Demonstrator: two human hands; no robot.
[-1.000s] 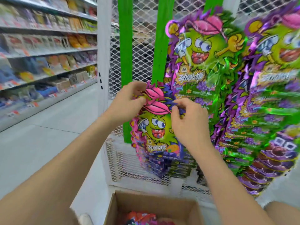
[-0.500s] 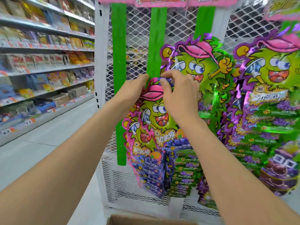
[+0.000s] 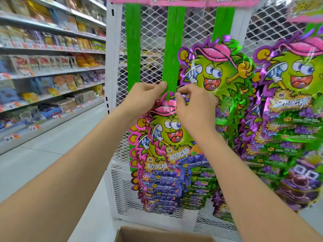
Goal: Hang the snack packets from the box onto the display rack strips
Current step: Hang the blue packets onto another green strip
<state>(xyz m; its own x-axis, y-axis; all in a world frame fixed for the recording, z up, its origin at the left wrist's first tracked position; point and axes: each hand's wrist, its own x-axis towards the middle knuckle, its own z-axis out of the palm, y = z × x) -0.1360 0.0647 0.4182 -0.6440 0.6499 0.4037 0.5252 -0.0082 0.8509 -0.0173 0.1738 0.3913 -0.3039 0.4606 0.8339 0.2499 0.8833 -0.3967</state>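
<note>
Left hand [image 3: 145, 97] at the centre of the frame, fingers curled, thumb and fingertips pinched at the top left of a snack packet [image 3: 167, 130], right against the lower end of the middle green strip [image 3: 174, 49]. Right hand [image 3: 192, 109] just beside it, also curled, pinching the packet's top right corner. Packet held upright and flat against the strip, pink cap uppermost, with a narrow green tab of the strip showing over its top edge between the two hands. Whether hooked on or only held there, impossible to tell.

Directly beneath, a bunch of hung packets [image 3: 162, 189] overlapping down the same strip. Another green strip [image 3: 132, 41] to the left, bare in its upper part. White mesh rack [image 3: 111, 84] behind all of it. More green and purple packets [image 3: 218, 75] in dense columns across the right half of the frame.

Open cardboard box [image 3: 157, 234] at the bottom edge, only its rim in view. Stocked shelves [image 3: 52, 49] blurred in the upper left, above pale floor [image 3: 52, 154].
</note>
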